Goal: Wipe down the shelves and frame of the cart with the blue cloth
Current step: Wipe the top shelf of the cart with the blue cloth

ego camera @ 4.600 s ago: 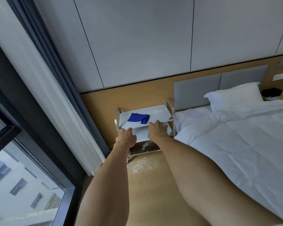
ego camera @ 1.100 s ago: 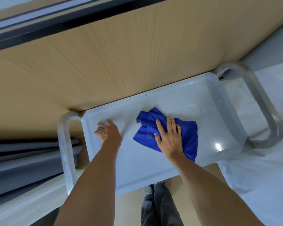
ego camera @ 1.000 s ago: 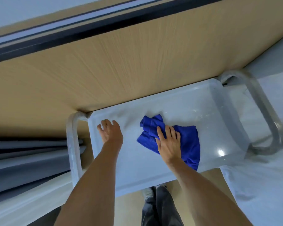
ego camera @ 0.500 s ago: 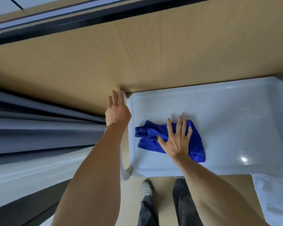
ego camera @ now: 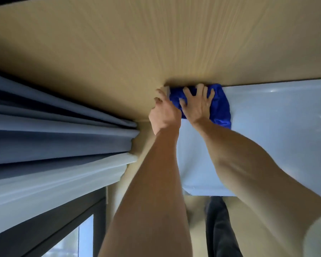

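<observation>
The cart's white top shelf [ego camera: 278, 138] fills the right of the head view, seen from above. A bunched blue cloth [ego camera: 221, 106] lies in its far left corner, against the wooden wall. My right hand [ego camera: 197, 103] presses flat on the cloth with fingers spread. My left hand [ego camera: 163, 113] grips the shelf's left edge near that corner, fingers curled over it. The cart's lower shelves and frame tubes are out of sight.
A tan wooden wall panel [ego camera: 137, 49] runs right behind the cart. Grey and white curtains [ego camera: 54, 141] hang at the left, with a dark window frame [ego camera: 67, 225] below. My dark trouser legs [ego camera: 220, 229] stand on the floor in front of the cart.
My right hand has pushed the cloth from the shelf's middle left up into the far left corner. My left hand has slid along the left edge. The view has shifted closer and leftward.
</observation>
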